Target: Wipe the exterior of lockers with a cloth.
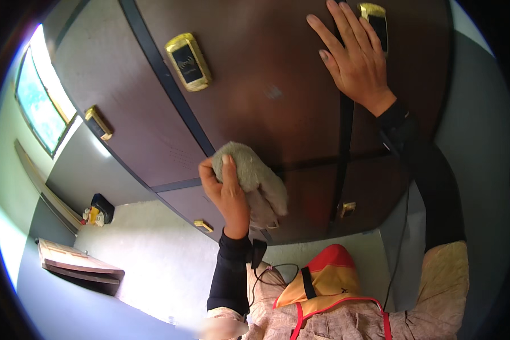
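In my left hand (228, 197) is a folded greyish-green cloth (244, 168) with a fluffy surface, pinched between thumb and fingers. One end of it hangs down, with a small loop at its edge. The cloth is in front of a dark brown locker (276, 123), near a black seam between doors; whether it touches the door I cannot tell. My right hand (355, 63) is spread at the upper right, apparently flat on the locker. Its fingers partly cover a gold-rimmed electronic lock (376, 23). Another such lock (188, 62) sits on the middle door.
More gold locks (97, 123) and small gold fittings (203, 226) stick out from the doors. A cable (401, 242) hangs by my right arm. A wooden piece of furniture (80, 259) stands at lower left, below a window (42, 102). My yellow-and-red apron (331, 280) hangs below the locker.
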`<state>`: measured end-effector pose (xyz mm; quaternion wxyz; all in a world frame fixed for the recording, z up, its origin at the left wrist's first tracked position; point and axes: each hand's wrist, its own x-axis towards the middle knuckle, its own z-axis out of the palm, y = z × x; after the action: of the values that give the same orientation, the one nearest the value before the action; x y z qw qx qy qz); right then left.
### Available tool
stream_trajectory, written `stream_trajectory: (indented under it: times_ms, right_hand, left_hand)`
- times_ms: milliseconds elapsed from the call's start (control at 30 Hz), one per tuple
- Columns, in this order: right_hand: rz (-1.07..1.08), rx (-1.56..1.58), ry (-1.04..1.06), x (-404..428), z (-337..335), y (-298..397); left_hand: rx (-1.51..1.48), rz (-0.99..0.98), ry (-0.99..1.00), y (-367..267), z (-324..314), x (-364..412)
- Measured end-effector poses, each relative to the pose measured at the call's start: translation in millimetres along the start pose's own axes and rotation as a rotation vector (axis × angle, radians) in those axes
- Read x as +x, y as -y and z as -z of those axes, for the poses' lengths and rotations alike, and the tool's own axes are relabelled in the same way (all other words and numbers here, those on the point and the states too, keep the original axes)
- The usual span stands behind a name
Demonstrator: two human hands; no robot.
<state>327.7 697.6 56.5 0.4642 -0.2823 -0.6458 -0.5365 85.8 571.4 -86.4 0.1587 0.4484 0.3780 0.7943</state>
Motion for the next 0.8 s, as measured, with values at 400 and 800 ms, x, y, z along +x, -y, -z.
stream_trajectory:
  times_ms: [400,800]
  right_hand:
    - [0.032,0.122,-0.153,-2,-1,-5]
    - [0.083,0.127,-0.367,-8,-30,-13]
  left_hand:
    - [0.633,-0.736,0.056,-9,-76,39]
    - [0.801,-0.841,0.120,-31,-88,66]
